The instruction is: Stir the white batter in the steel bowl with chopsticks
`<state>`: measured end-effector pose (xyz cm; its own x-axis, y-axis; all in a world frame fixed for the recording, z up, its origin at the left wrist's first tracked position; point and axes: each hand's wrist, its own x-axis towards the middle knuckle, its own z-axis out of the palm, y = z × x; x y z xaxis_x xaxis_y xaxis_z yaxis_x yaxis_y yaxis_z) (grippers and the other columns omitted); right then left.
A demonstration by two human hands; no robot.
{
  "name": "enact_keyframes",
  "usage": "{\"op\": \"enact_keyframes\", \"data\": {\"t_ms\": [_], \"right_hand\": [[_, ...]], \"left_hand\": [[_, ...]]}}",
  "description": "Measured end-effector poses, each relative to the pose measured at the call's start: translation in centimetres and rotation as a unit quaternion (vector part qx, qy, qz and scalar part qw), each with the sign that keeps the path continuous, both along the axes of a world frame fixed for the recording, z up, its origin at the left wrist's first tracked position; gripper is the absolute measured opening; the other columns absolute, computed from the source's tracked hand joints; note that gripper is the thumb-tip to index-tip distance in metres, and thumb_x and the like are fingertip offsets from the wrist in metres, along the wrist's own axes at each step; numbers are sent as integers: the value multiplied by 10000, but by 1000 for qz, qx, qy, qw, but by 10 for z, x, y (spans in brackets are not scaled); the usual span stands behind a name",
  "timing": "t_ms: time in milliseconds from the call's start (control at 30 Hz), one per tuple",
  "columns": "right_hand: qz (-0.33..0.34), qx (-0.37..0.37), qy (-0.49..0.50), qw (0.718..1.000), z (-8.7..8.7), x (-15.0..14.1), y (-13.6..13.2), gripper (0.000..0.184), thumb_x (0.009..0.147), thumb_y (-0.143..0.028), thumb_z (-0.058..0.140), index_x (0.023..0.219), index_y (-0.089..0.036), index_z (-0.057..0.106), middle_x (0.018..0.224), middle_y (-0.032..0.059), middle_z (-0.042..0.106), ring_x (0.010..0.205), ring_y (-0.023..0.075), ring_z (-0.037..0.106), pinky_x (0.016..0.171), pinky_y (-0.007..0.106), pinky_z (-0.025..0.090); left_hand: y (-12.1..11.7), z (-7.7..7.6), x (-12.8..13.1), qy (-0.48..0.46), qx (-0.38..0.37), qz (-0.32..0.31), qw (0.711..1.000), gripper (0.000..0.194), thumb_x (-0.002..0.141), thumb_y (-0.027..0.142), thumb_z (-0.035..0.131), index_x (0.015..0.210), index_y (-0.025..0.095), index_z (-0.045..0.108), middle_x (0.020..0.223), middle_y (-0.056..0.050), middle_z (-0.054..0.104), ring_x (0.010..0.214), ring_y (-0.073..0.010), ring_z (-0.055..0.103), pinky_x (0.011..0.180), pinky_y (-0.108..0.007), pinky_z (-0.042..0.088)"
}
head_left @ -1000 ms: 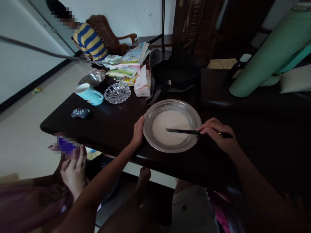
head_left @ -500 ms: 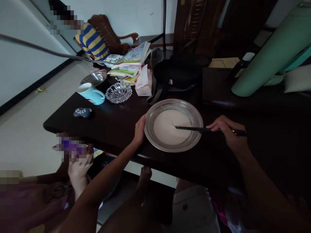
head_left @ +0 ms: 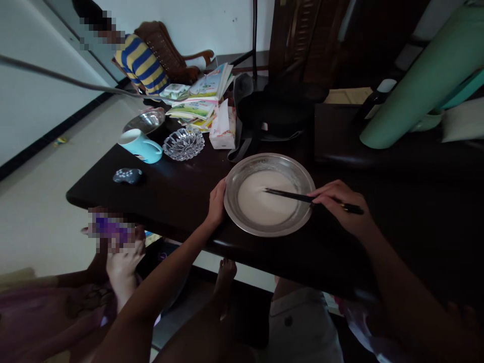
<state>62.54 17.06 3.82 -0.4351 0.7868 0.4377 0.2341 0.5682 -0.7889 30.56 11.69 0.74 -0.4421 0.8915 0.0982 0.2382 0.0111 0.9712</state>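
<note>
A wide steel bowl [head_left: 298, 169] of pale batter [head_left: 260, 201] sits near the front edge of a dark table [head_left: 174, 186]. My left hand [head_left: 216, 205] grips the bowl's left rim, fingers curled on it. My right hand [head_left: 342, 206] is closed on a pair of black chopsticks [head_left: 289, 195], at the bowl's right side. The chopstick tips lie in the batter near the bowl's middle.
A blue mug [head_left: 139, 146], a cut-glass dish [head_left: 183, 143], a small steel bowl [head_left: 145, 121], a dark patterned object [head_left: 127, 175], books [head_left: 198, 98], a tissue pack [head_left: 223, 126] and a black bag [head_left: 274, 113] stand behind. A green roll [head_left: 423, 80] lies right. Another person's hands [head_left: 123, 262] are lower left; a person in stripes [head_left: 141, 63] sits beyond.
My right hand has drawn back toward the bowl after sliding right, and the chopstick tips have swept left through the batter. My left hand has stayed on the rim.
</note>
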Motion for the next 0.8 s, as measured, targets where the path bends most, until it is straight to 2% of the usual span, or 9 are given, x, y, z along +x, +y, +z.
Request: {"op": "enact_keyframes", "data": {"t_ms": [67,133,267,400,533,600,700,800], "right_hand": [[-27,-9,31,999,-1,1,1,244,925,-281,547,734,-267,698,817,23,729,799,207,642,757,392,506],[-22,-23,45,998,-1,2,1,294,941,-292,518,703,-263,687,773,25,717,766,205,642,736,394,509],[3,-5,-2,1000,-2,1,1,163,894,-299,600,775,-286,712,865,24,744,845,227,641,782,418,509],[-33,-29,37,998,-1,2,0,274,936,-298,531,714,-265,689,796,24,716,774,208,646,730,395,504],[17,-15,1,1000,0,0,-1,186,898,-303,590,761,-275,713,857,27,744,832,224,653,763,403,518],[-3,-2,-4,1000,1,0,-1,162,888,-312,605,777,-276,718,879,32,748,850,229,654,773,405,520],[-36,-29,29,998,1,2,0,277,933,-333,529,726,-256,698,809,38,729,785,212,664,736,384,521],[9,-39,15,999,0,1,0,265,929,-324,536,732,-258,700,816,32,733,784,207,663,730,378,521]], "left_hand": [[0,0,0,-4,4,0,1000,429,930,430,405,1100,162,694,1171,-77,699,1147,-243,591,1030,-393,426],[0,1,1,-10,7,-4,1000,419,930,426,405,1076,166,700,1165,-76,701,1137,-243,596,1023,-393,432],[0,3,1,11,11,-11,1000,411,934,410,397,1064,172,706,1158,-73,704,1131,-240,599,1023,-387,433],[0,2,1,7,5,-4,1000,419,929,425,403,1079,175,704,1157,-69,707,1151,-246,590,1034,-398,424],[1,1,1,5,3,1,1000,430,926,435,404,1091,171,701,1163,-70,704,1147,-246,592,1031,-394,426],[0,2,0,14,8,1,1000,430,926,430,405,1094,167,700,1170,-73,702,1144,-243,594,1031,-387,425],[-2,2,-2,18,13,-3,1000,417,925,420,408,1077,171,705,1174,-73,701,1148,-242,593,1035,-387,424],[1,0,0,4,8,-5,1000,424,922,438,412,1073,170,704,1180,-77,699,1163,-247,588,1039,-398,425]]}}
